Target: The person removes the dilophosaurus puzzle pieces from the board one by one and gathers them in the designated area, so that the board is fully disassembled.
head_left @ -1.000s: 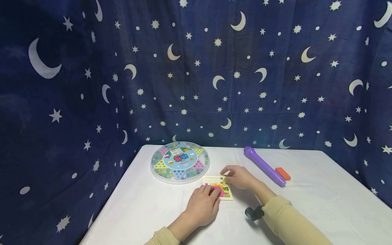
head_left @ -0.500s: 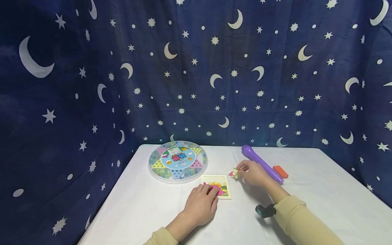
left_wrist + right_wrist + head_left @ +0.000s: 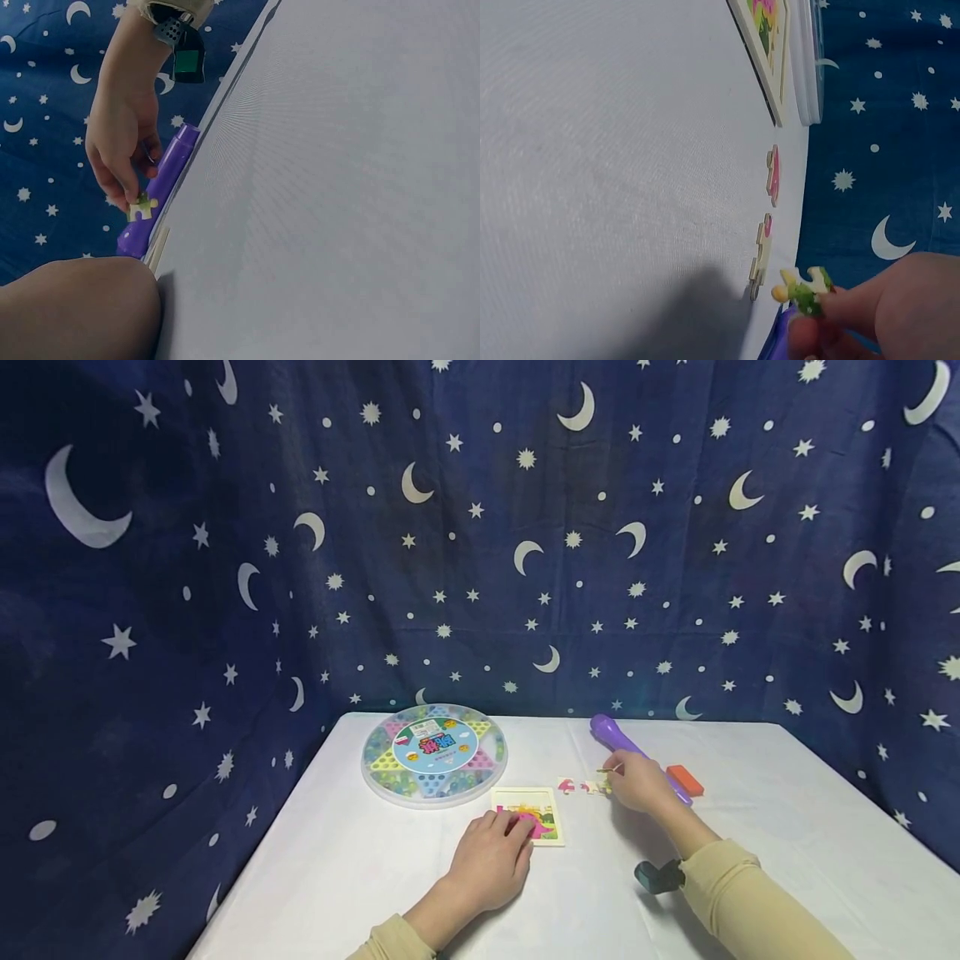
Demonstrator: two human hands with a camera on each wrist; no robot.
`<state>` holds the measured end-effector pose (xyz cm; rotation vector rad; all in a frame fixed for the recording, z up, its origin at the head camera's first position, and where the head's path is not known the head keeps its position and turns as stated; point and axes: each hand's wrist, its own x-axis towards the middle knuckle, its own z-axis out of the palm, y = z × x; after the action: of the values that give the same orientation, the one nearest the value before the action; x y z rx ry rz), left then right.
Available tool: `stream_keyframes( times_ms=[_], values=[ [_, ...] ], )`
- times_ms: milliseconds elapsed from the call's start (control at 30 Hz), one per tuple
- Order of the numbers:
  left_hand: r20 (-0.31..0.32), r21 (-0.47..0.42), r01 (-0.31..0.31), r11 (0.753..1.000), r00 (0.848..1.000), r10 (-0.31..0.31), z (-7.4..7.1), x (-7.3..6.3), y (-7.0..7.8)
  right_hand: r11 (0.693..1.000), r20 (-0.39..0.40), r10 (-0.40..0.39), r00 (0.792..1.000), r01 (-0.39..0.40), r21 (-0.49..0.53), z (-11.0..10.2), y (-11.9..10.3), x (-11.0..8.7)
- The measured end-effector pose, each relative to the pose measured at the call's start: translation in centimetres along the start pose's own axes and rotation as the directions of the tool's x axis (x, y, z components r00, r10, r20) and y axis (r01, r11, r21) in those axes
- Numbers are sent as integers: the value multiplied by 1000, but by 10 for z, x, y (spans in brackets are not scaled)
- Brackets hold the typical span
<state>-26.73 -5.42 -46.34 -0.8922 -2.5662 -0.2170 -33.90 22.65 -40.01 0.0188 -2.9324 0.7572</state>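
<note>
My left hand (image 3: 491, 860) rests its fingertips on a small jigsaw tray (image 3: 561, 828) with a cream rim and a pink, yellow and green picture. The tray's far strip shows bare, and fingers cover its left part. To the right, my right hand (image 3: 641, 783) pinches a green-and-yellow jigsaw piece (image 3: 807, 294) between thumb and fingers, held just above the table. Two more pieces lie between tray and hand: a pink one (image 3: 566, 786) nearer the tray, and a cream one with some pink (image 3: 762, 251) nearer the hand.
A round, clear-covered Chinese checkers set (image 3: 435, 752) with marbles stands behind the tray at left. A purple microphone-shaped stick (image 3: 611, 735) lies behind my right hand, beside an orange block (image 3: 685, 781). A starry blue curtain (image 3: 480, 543) borders the white table (image 3: 360, 860).
My right hand has lifted pieces from the tray's far edge and moved right. Two pieces now lie on the table; one stays in its fingers. My left hand stays on the tray.
</note>
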Motion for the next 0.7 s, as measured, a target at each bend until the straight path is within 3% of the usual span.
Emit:
stream_keyframes(
  times_ms=[333,700],
  values=[
    [-7,2,-5,1000,1000,5,-1,0,0,985,5,113,994,-111,-131,-7,0,-4],
    [-11,8,-2,1000,1000,2,-2,-2,1,975,5,162,987,-159,-157,-7,3,-6]
  ],
)
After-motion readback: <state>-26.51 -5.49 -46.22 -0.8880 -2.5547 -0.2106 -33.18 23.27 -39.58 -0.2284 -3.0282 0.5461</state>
